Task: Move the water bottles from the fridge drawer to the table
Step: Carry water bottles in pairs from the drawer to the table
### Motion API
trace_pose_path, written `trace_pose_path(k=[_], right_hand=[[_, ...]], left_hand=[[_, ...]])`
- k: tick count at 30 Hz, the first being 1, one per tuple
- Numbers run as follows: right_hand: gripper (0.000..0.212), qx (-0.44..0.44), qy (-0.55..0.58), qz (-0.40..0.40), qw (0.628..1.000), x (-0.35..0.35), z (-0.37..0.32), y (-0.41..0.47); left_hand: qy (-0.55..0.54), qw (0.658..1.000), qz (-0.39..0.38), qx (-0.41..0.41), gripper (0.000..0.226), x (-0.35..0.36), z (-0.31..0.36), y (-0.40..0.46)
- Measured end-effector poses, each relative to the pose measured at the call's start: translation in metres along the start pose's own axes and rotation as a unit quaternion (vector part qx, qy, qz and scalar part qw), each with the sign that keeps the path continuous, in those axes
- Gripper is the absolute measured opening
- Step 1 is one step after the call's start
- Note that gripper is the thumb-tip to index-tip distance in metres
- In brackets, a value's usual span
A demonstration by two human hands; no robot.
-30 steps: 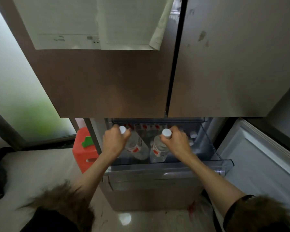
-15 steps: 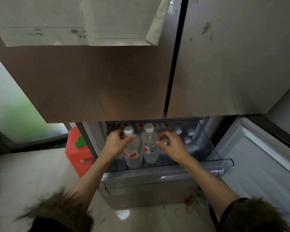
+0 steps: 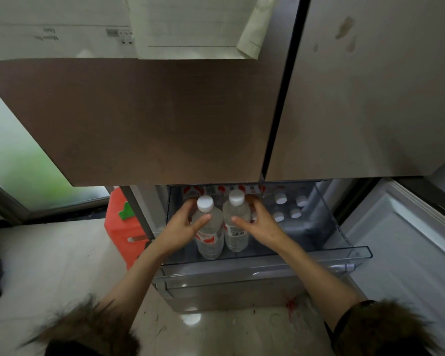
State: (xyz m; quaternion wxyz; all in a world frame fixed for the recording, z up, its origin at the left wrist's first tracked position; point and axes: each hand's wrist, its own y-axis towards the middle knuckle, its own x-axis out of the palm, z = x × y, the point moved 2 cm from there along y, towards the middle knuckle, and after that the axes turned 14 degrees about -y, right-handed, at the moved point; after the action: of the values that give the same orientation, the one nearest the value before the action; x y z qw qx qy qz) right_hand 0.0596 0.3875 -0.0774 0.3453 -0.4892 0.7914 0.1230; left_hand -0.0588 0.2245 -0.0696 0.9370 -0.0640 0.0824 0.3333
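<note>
Left grip: my left hand wraps the left bottle, thumb across its front.
Right grip: my right hand clasps the right bottle the same way.
Change: a second ago I pinched both by the caps, tilted apart; now they stand upright, side by side, raised above the fridge drawer.
Meaning: both lifts are secured; carrying to the table, out of view, comes next.
Remaining: more capped bottles wait at the drawer's back right.

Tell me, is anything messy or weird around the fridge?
Yes. There is a red smear on the floor just below the open fridge drawer, with dark scuff marks nearby; it looks like a spill. The upper right fridge door has brownish smudges near its top. The two bottles in the hands look fine.
</note>
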Motion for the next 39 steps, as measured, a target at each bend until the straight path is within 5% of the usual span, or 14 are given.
trace_pose_path(k=[8, 13, 34, 35, 37, 39], right_hand=[[0.067, -0.046, -0.048, -0.047, 0.997, -0.001, 0.001, -0.002], [0.080, 0.008, -0.040, -0.053, 0.998, 0.000, 0.003, -0.003], [0.071, -0.077, -0.075, 0.136, 0.985, -0.033, -0.056, -0.068], [0.070, -0.069, -0.069, 0.135, 0.986, -0.039, -0.057, -0.071], [0.068, -0.203, -0.074, 0.081, 0.973, -0.057, -0.106, -0.127], [0.066, -0.203, -0.052, 0.077, 0.975, -0.065, -0.118, -0.123]], left_hand=[[0.059, 0.997, 0.020, 0.042, 0.039, 0.001, -0.003, 0.000], [0.011, 1.000, -0.001, 0.025, 0.032, -0.001, -0.007, -0.003], [0.118, 0.963, 0.106, 0.217, 0.035, -0.020, 0.055, -0.058], [0.118, 0.961, 0.117, 0.223, 0.034, -0.017, 0.058, -0.059], [0.133, 0.918, 0.262, 0.268, 0.031, -0.016, 0.100, -0.155], [0.095, 0.916, 0.279, 0.272, 0.021, -0.028, 0.117, -0.156]])
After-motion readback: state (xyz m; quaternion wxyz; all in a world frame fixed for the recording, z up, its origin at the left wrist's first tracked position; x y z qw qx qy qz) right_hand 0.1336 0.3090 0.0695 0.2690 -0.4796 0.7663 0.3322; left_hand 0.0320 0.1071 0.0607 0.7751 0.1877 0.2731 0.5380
